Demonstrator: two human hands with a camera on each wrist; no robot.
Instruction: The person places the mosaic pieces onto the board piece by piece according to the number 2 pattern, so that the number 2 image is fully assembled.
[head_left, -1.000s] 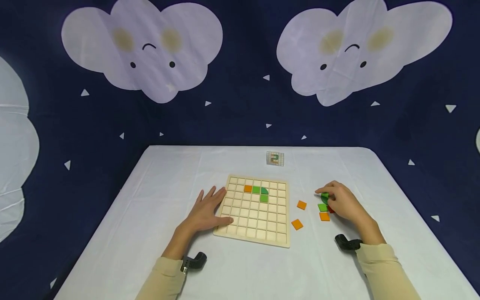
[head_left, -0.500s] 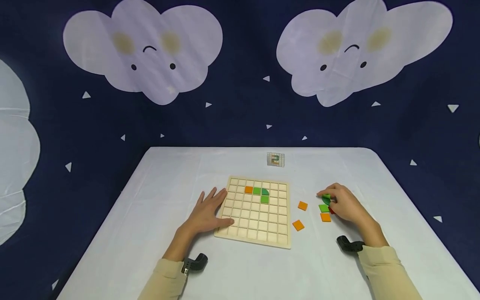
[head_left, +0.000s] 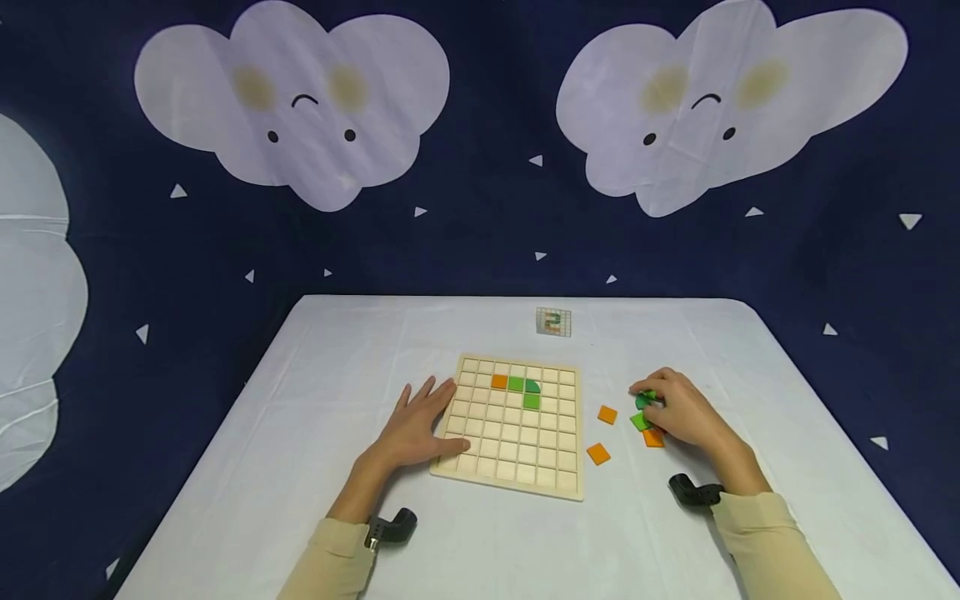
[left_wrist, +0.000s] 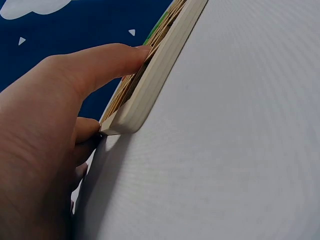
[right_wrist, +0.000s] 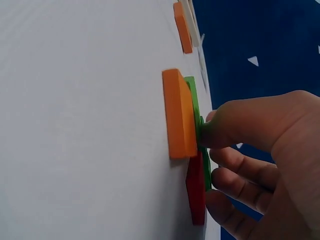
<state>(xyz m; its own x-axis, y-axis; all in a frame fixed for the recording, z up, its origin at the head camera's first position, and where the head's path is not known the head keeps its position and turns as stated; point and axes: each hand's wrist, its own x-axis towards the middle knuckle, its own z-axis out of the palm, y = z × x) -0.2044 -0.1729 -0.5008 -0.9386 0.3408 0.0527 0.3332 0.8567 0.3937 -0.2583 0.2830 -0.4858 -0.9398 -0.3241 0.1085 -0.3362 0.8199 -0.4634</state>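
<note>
I note a change right of the pale wooden grid board: the light-green square tile and the adjacent orange square tile have turned. I have the right hand bent over them, thumb at the light-green tile; I cannot tell whether it grips. The left hand, spread wide, rests on the board. Board layout is unaltered; I judge the work still at tile sorting.

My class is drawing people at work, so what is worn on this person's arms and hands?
The left sleeve and right sleeve are plain beige. A bent black left device and matching right device sit by the sleeve ends. The left hand and right hand look bare, without gloves; no rings or cables can be made out.
</note>
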